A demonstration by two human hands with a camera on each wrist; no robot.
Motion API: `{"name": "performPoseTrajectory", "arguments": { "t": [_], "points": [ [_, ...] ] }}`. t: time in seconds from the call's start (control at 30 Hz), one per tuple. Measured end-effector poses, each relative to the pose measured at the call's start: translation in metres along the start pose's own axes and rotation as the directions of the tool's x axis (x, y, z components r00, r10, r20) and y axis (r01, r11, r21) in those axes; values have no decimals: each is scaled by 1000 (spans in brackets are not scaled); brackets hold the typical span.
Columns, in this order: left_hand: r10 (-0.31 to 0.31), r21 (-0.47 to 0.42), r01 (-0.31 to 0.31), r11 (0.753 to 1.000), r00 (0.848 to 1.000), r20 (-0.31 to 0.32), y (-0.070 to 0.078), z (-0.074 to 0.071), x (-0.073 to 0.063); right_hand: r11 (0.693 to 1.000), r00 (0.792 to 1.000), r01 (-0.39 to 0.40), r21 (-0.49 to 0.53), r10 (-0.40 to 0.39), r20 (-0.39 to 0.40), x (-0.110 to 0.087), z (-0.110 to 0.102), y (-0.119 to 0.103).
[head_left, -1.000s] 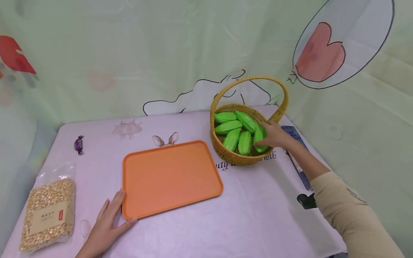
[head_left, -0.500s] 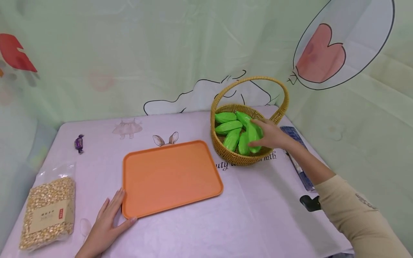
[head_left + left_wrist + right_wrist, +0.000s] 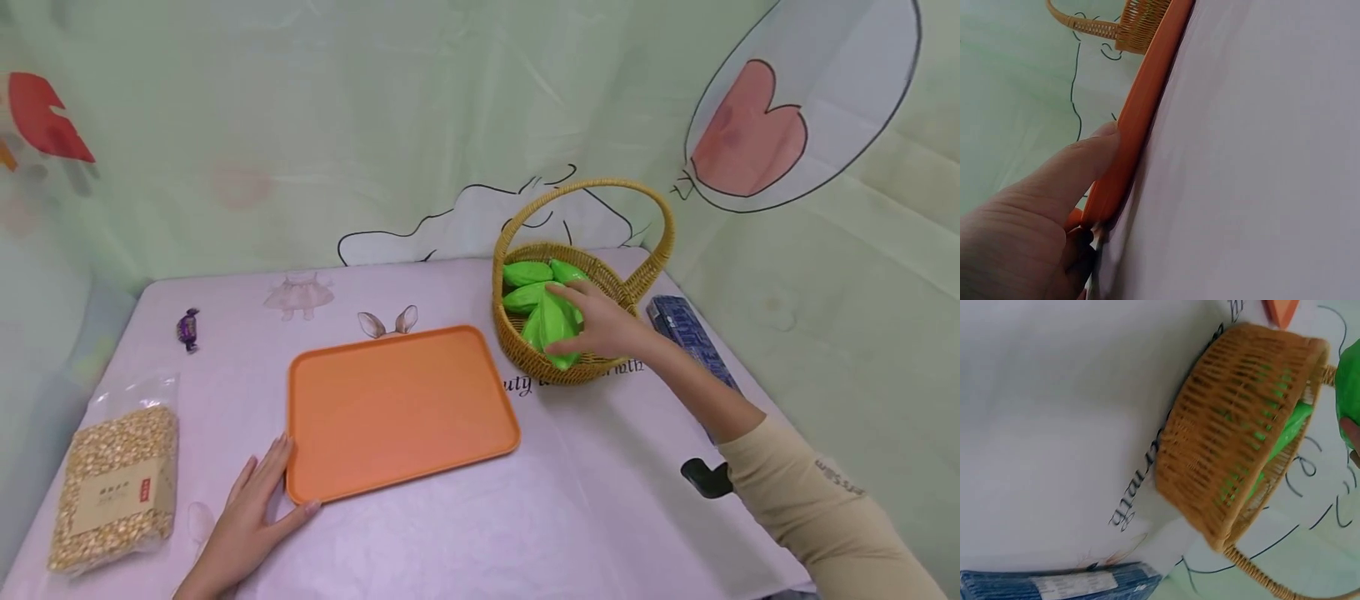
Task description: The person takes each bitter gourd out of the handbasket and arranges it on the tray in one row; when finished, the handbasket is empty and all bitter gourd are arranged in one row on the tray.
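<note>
Your table (image 3: 600, 500), draped in a pale lilac cloth printed with cartoon drawings, carries everything here. The flat orange rectangular plastic tray (image 3: 397, 408) lies near its middle, and the round woven wicker basket with a tall arched handle (image 3: 517, 342) stands just beside the tray's far right corner. To your left, near the table edge, lies the clear plastic bag of yellow corn kernels with a brown label (image 3: 112, 487). A long dark blue flat packet (image 3: 686, 329) lies to the right of the basket.

Your right hand (image 3: 607, 325) is over the basket with its fingers curled round one bright green pod-shaped toy vegetable (image 3: 553, 327), which sits raised above the front part of the basket, over the others. The remaining green vegetables (image 3: 528, 273) lie inside the basket behind it. From the right wrist view, the basket wall (image 3: 1229, 437) shows green through its weave.

Your left hand (image 3: 251, 508) lies flat on the table with fingers straight and spread, pressed against the tray's near left corner; the left wrist view shows the thumb (image 3: 1079, 165) touching the tray rim (image 3: 1141, 106).

A small purple wrapped sweet (image 3: 187, 327) lies at the far left of the table, well apart from everything else.
</note>
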State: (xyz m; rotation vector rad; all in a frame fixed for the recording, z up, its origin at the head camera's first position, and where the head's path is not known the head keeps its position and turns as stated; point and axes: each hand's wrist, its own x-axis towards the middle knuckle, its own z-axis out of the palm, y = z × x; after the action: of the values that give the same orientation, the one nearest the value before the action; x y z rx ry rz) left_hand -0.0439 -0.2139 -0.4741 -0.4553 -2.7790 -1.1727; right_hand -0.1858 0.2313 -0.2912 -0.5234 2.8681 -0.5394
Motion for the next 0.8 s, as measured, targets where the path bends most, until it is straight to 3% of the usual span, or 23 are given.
{"name": "performPoseTrajectory", "arguments": {
  "t": [0.3, 0.6, 0.8],
  "points": [
    [11, -5, -11, 1000, 1000, -6, -2, 1, 0, 997, 998, 64, 47, -64, 4, 12, 18, -30],
    [46, -12, -46, 999, 999, -10, -8, 3, 2, 982, 984, 170, 79, -173, 32, 37, 41, -59],
    [31, -21, -30, 999, 999, 10, -11, 3, 4, 970, 976, 198, 142, -208, 61, 54, 58, -77]
  ]
}}
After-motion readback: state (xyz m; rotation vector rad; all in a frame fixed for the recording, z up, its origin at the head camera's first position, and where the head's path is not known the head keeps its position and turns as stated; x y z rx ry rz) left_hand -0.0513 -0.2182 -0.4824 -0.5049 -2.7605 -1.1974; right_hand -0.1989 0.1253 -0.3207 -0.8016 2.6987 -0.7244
